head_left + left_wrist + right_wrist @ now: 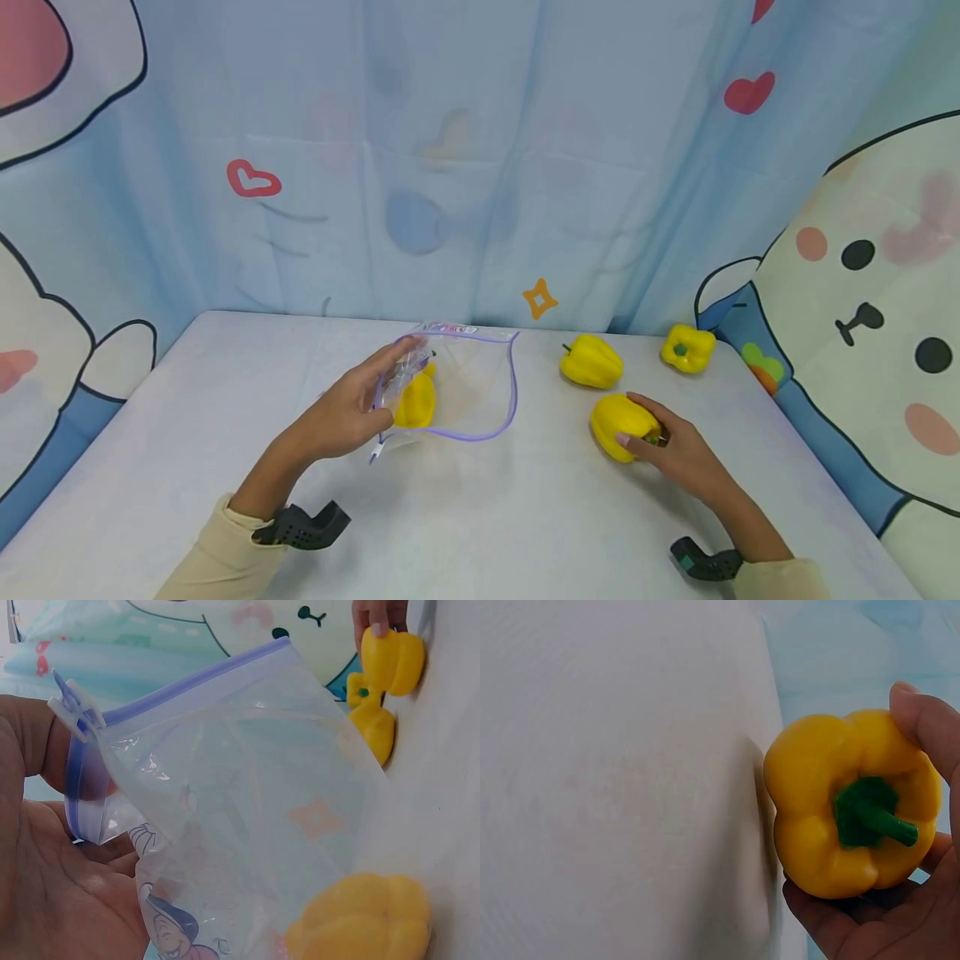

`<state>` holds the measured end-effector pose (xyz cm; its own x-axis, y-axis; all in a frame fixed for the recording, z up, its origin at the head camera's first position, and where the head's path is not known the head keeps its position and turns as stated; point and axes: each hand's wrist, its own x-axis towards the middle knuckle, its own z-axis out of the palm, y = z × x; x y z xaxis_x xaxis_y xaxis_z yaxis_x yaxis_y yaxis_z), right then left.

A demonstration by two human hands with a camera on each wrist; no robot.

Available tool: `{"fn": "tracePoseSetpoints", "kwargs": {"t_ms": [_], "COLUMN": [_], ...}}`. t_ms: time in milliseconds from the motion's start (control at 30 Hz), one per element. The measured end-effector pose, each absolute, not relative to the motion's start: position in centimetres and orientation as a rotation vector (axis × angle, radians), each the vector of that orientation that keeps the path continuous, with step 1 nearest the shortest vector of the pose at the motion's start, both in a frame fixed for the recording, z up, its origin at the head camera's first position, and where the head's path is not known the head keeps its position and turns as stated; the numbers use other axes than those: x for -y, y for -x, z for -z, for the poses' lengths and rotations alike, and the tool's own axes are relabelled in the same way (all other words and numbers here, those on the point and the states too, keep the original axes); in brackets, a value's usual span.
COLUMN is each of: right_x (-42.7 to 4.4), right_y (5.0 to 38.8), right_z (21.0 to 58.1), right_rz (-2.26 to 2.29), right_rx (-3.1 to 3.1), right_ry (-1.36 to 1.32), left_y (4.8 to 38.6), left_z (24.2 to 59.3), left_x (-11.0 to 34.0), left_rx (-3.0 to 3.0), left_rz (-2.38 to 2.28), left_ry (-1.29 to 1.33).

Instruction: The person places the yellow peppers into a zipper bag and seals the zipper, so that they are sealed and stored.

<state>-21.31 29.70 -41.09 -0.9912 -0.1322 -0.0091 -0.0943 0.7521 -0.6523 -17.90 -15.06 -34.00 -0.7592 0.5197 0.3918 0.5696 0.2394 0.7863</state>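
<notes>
My left hand holds the left side of a clear zip bag with a purple-edged mouth standing wide. Inside the bag lies a yellow bell pepper. In the left wrist view, a white slider sits at the end of the zip strip, beside the fingers. To the right, my right hand grips another yellow bell pepper between thumb and fingers. Its green stem points toward the palm. The fingertips behind this pepper are partly hidden.
Two more yellow peppers, one lying on its side and one with its stem facing forward, rest near the back right of the white table. A printed blue curtain hangs behind the table's back edge.
</notes>
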Motion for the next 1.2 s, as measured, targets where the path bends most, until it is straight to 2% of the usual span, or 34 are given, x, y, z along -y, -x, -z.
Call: {"fn": "tracePoseSetpoints", "kwargs": {"t_ms": [1200], "right_x": [-23.5], "right_y": [18.2], "right_z": [34.8], "right_rz": [1.351], "right_rx": [-2.768], "right_ry": [0.674], "left_y": [17.8], "left_z": [34.0], "left_x": [14.9], "left_rx": [2.439], "left_rz": [1.534], "left_ry": [1.065]}}
